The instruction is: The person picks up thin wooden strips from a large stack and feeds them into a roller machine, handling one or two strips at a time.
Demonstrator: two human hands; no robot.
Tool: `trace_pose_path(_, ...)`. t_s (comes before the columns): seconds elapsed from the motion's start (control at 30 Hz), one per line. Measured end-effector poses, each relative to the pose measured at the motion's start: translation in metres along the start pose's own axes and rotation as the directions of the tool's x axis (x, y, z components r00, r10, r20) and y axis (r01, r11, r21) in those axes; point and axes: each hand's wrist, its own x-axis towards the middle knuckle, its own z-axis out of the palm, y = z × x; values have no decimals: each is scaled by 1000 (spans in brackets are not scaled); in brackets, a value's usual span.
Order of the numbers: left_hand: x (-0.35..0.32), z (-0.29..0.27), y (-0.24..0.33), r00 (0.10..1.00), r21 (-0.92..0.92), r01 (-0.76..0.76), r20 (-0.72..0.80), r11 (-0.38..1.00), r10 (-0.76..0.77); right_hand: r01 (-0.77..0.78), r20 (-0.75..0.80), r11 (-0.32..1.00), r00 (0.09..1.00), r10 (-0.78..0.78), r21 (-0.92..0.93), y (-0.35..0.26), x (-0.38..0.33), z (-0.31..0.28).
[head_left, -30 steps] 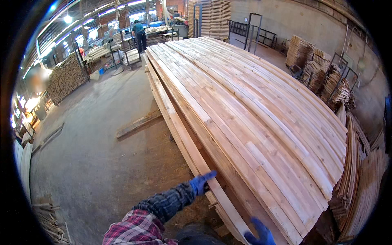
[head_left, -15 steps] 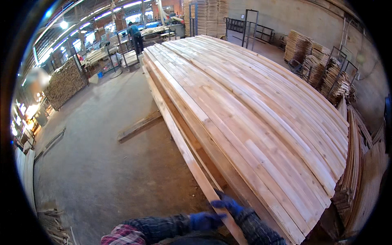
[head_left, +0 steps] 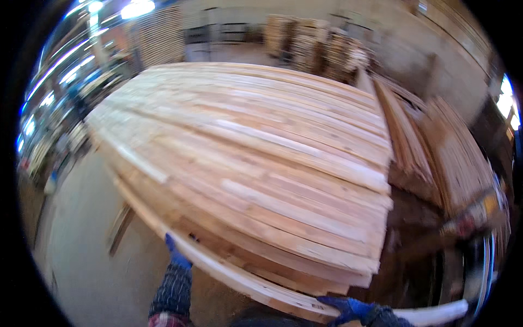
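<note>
A long pale wooden plank (head_left: 239, 278) runs along the near side of a broad stack of boards (head_left: 261, 191), its right end jutting past the stack. My left hand (head_left: 177, 253), in a blue glove, grips the plank's outer edge at the lower left, with some of its fingers hidden. Farther along toward the right end, my right hand (head_left: 351, 309), also gloved in blue, is closed over the plank, its thumb side toward the stack. Motion blurs the picture somewhat.
More boards (head_left: 455, 158) lean by the wall at the right. Stacked wood (head_left: 308, 43) stands at the back, along with a tall slatted pile (head_left: 162, 35). A short timber (head_left: 121, 229) lies on the concrete floor (head_left: 81, 212) at the left.
My view has turned right. My hands, close together on the plank before, are now spread wide along it, the left one farther up and the right one nearer its end.
</note>
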Motion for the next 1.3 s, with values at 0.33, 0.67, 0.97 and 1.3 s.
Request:
trace_pose_path(0.33, -166, 58, -42, 986, -132, 41, 166, 990, -19, -100, -190, 987, 979, 75, -124, 74, -137, 29)
trace_pose_path(0.67, -252, 72, -62, 962, 301, -10, 263, 953, -73, -212, -580, 777, 781, -230, -593, 179, -269, 41)
trace_pose_path(0.97, -339, 46, -257, 839, 107, 484, 223, 868, -496, -142, -484, 844, 862, -151, -516, 168, -248, 30)
trace_pose_path(1.3, -411, 83, -191, 584, 860, -398, 506, 320, -635, -93, -455, 856, 873, -176, -509, 127, -179, 38)
